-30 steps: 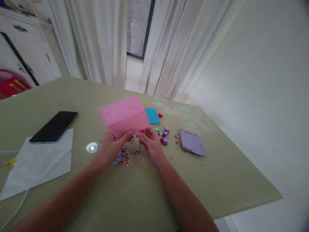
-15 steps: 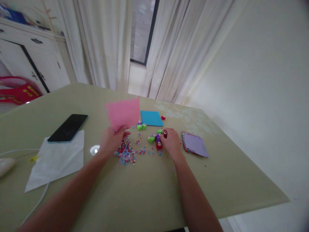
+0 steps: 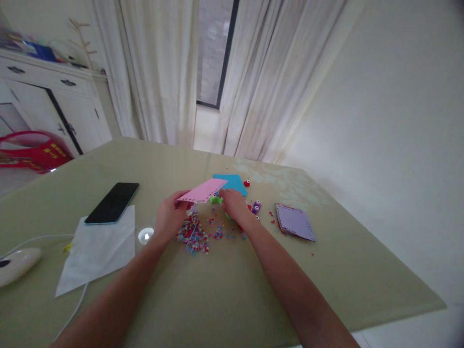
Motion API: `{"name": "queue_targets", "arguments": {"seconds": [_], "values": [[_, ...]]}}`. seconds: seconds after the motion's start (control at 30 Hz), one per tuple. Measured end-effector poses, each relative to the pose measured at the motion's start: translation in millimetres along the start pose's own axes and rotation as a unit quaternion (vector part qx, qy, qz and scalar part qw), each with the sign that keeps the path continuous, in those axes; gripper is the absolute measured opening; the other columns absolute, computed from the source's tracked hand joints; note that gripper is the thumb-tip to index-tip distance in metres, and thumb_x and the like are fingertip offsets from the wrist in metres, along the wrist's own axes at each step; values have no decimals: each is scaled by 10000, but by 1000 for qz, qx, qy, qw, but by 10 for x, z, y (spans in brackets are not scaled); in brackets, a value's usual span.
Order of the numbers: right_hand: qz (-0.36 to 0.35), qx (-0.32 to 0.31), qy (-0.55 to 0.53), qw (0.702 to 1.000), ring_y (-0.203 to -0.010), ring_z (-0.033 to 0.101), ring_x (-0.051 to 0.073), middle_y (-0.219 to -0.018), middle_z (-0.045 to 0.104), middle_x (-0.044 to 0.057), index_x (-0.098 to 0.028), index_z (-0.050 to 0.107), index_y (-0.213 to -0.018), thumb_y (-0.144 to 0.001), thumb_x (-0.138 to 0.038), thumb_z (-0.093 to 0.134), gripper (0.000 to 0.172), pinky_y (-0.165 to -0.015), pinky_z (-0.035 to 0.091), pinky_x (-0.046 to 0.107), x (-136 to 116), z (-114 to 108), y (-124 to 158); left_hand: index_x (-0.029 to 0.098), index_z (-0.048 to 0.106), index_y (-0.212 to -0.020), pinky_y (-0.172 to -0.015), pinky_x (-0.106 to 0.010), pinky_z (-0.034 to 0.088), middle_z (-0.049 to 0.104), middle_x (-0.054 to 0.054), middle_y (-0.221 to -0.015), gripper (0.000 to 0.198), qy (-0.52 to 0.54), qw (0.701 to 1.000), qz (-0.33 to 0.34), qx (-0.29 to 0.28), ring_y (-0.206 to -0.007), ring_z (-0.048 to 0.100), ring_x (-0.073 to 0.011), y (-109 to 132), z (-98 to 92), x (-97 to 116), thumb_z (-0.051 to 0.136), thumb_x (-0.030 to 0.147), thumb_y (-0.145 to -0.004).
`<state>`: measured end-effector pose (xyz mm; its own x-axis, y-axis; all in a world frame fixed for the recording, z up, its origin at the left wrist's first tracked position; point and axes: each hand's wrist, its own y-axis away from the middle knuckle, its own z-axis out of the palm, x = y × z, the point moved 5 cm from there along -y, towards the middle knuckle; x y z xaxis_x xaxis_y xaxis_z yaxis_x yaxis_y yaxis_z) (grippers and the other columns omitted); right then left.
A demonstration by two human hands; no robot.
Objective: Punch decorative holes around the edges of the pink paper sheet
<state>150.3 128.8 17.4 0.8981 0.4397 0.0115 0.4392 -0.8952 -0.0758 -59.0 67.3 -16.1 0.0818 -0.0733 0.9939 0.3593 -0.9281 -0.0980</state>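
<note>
My left hand (image 3: 171, 216) grips a pink paper sheet (image 3: 202, 191) with a punched border, holding it nearly flat above the table. My right hand (image 3: 234, 205) is curled over a green paper punch (image 3: 216, 199) just under the sheet's right end; whether its fingers close on the punch I cannot tell. Small purple punches (image 3: 256, 207) and a red one (image 3: 247, 183) lie beside that hand. A heap of coloured paper bits (image 3: 193, 233) lies below both hands.
A blue sheet (image 3: 234, 182) lies behind the hands and a stack of punched sheets (image 3: 295, 222) to the right. A black phone (image 3: 113, 202) rests on white paper (image 3: 97, 247) at left, near a white mouse (image 3: 16, 264) and a small round object (image 3: 145, 235).
The pink sheet has tipped from upright to nearly flat. My right hand has moved left from the cluster of punches to the green punch under the sheet.
</note>
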Motion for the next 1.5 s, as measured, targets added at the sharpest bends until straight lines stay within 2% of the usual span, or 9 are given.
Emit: {"name": "queue_targets", "arguments": {"seconds": [0.2,0.3,0.47,0.57,0.7,0.97,1.2,1.37,1.5], "values": [[43,59,-15,997,-1111,689,280,-1198,741,146,-166,643,-1198,-969,-227,656,237,-906,502,347,148,-230,268,156,740,-856,-746,-350,652,795,-87,-781,250,113,991,-73,-3,-731,780,-227,66,136,-30,724,393,-777],[58,157,-131,977,-984,698,242,-1050,751,84,-198,645,-1077,-938,-286,708,176,-871,501,336,151,-340,630,156,729,-885,-760,-339,656,798,-82,-792,295,151,984,-92,-11,-732,780,-213,148,196,-5,776,413,-748],[45,180,-332,925,-805,698,210,-967,747,68,-206,633,-1026,-851,-303,761,238,-750,521,331,-49,-220,1058,148,761,-890,-758,-326,645,810,-95,-813,454,155,978,-113,-78,-768,784,-229,351,341,35,912,509,-659],[42,167,-478,862,-730,681,184,-879,727,29,-220,631,-1030,-838,-316,777,259,-682,532,306,-132,-141,1103,158,790,-910,-732,-325,634,825,-99,-849,498,127,980,-98,-119,-793,784,-245,454,409,80,906,583,-676],[67,149,-641,750,-747,662,165,-993,706,37,-227,679,-1132,-795,-355,842,396,-670,555,298,-133,-58,1072,174,802,-909,-715,-332,634,832,-84,-859,476,131,982,-86,-103,-787,784,-252,506,404,128,902,593,-705],[164,59,-785,594,-791,705,193,-897,761,15,-222,706,-965,-615,-404,994,488,-736,568,317,-182,121,1034,186,839,-958,-761,-360,643,851,-100,-976,361,104,986,-90,-99,-869,799,-285,574,392,125,909,477,-756],[174,55,-793,581,-719,661,161,-827,728,-8,-219,693,-872,-591,-417,1010,467,-653,505,270,-224,83,1053,254,857,-987,-870,-427,634,845,-79,-1082,288,65,987,-38,-140,-978,788,-330,612,444,232,869,471,-797],[179,43,-780,598,-668,622,145,-796,712,-8,-214,690,-858,-585,-410,1006,461,-620,472,263,-232,96,1051,235,840,-881,-726,-391,622,840,-82,-904,301,37,992,-45,-114,-823,775,-306,589,378,166,870,516,-780],[175,47,-786,591,-689,632,155,-813,725,2,-214,701,-866,-580,-412,1003,460,-641,479,274,-235,92,1045,224,832,-932,-751,-386,621,839,-76,-926,324,34,990,-34,-130,-850,769,-302,592,386,187,862,512,-786]]}}
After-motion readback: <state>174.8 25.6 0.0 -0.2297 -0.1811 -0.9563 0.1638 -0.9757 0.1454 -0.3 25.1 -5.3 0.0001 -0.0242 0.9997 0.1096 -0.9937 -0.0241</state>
